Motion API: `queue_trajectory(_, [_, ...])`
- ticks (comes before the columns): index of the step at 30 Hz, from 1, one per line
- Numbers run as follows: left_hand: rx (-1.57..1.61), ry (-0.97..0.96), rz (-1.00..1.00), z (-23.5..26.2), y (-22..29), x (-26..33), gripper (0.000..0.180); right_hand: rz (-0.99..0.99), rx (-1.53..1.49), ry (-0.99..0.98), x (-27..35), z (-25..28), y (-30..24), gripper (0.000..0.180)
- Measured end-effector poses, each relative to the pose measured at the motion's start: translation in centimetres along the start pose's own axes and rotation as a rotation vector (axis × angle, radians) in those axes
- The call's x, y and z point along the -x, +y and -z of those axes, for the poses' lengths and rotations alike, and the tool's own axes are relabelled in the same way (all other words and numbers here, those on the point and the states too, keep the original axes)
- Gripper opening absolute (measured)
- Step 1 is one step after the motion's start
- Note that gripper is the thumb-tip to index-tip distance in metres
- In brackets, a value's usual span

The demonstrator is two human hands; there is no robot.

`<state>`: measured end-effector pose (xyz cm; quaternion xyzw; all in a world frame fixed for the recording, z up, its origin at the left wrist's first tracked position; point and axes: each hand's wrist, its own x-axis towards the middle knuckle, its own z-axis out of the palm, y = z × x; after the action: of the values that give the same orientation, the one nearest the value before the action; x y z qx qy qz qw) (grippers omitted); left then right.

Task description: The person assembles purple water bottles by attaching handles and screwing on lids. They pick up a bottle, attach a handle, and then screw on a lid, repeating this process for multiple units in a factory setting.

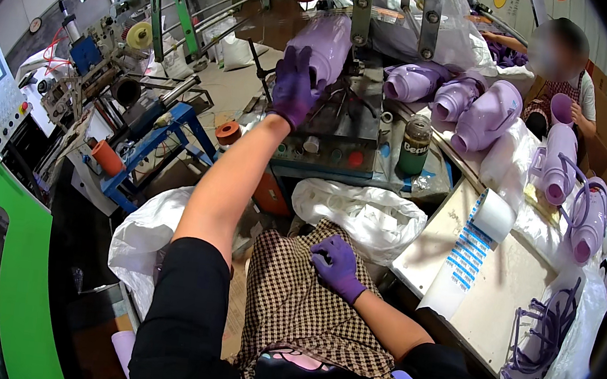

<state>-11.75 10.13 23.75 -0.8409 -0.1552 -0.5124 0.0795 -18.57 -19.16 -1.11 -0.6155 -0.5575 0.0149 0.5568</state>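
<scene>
My left hand [292,89], in a purple glove, reaches out to a lavender plastic bottle body [325,46] at the machine. Its fingers are stretched upward along the bottle's near left side, touching it without wrapping round it. The far part of the bottle is hidden behind the machine's frame. Below it is the dark machine bed [341,123], with buttons on its front. My right hand [338,267], also gloved in purple, rests on the checked apron [282,281] over my lap. Its fingers are loosely curled in, and nothing shows in them.
Several lavender bottle bodies [485,117] lie to the right. A roll of labels [493,217] sits on the white board [415,258], near purple straps [541,336]. A green jar [414,146] stands beside the machine. Another person [566,85] works at the far right, holding a lavender piece.
</scene>
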Motion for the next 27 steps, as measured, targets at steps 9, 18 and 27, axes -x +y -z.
queue_trajectory(9, [-0.038, -0.222, -0.213, 5.8, -4.2, 0.3, 0.106, 0.025, -0.039, -0.042, -0.6, -1.1, -1.3, 0.014])
queue_trajectory(18, [0.145, -0.289, 0.237, 23.0, -2.0, 39.0, 0.051, -0.111, -0.278, -0.024, 0.7, -0.6, 0.0, 0.007])
queue_trajectory(27, [-0.36, 0.602, 1.871, 60.0, 6.2, 74.7, 0.041, -0.229, -0.321, -0.144, 0.5, -0.3, 0.3, 0.013])
